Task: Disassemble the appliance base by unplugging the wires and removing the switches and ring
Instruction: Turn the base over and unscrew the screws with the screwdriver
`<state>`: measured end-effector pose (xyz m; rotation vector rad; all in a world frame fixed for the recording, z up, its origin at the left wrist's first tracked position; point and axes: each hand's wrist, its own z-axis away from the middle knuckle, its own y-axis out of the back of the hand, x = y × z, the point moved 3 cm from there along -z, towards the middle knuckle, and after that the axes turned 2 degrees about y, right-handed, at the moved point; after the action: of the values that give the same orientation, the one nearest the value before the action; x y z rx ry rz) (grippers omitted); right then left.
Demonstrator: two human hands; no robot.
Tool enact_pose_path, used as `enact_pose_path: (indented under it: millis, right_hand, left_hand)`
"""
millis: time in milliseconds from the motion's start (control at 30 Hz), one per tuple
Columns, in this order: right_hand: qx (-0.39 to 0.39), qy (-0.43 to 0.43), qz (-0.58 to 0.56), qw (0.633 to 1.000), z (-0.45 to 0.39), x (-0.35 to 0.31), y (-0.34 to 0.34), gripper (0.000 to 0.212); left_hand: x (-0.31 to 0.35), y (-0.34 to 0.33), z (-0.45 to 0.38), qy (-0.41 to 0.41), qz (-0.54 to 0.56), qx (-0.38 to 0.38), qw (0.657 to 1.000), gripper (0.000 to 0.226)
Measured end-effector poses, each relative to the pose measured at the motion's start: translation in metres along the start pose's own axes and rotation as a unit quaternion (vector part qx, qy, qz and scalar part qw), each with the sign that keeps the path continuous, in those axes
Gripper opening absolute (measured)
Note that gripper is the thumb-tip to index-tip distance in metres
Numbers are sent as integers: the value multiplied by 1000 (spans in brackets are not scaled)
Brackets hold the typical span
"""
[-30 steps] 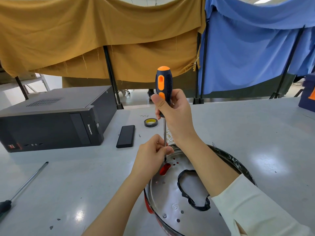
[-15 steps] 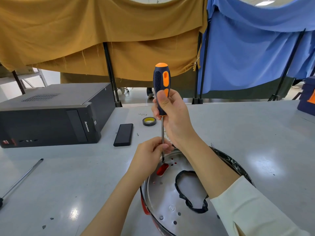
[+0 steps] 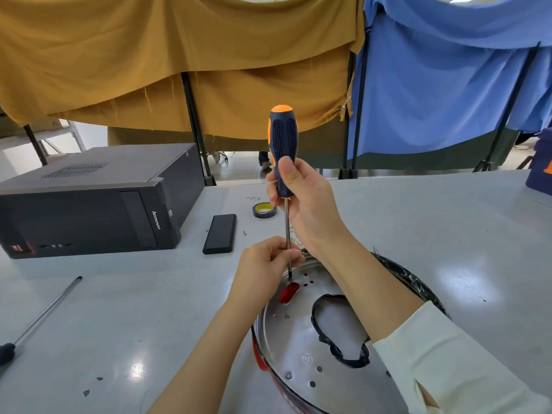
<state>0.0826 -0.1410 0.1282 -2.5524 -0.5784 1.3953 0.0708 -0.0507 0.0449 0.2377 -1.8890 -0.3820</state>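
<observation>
"lenovo" on front panel of black computer case, reading sideways; nothing else legible.

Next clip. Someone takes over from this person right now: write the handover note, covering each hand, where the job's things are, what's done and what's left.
Right hand: holds the screwdriver upright by its handle, tip down on the metal plate of the appliance base.
Left hand: pinches the screwdriver's shaft just above the tip, steadying it.
The base sits on the table at the near edge. Tip is beside the red slot.
Done: nothing visibly removed; one screw still sits in the plate near the front.
Left: free the plate, then unplug the wires and remove the switches and ring, which are not in view.
A spare tool lies on the table to the left.
</observation>
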Motion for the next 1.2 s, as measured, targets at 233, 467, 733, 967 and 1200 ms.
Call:
enact_pose_path:
  millis: [233,467,733,967,1200]
  right_hand:
    - [8,-3,11,1000,-1,2,9,30]
    - [-32,-33,-33,998,1,0,2,26]
    - [-21,-30,-38,999,1,-5,4,29]
    - [-34,-47,-40,998,1,-7,4,43]
    - [-39,-51,-48,997,2,-6,7,24]
  left_hand:
    - [-2,0,1,0,-18,-10,1000,16]
    - [-1,0,2,3,-21,-14,1000,21]
    - [-1,0,3,7,-36,-18,999,16]
    - [0,0,4,11,-37,-13,999,13]
    - [2,-1,5,11,-41,-14,999,12]
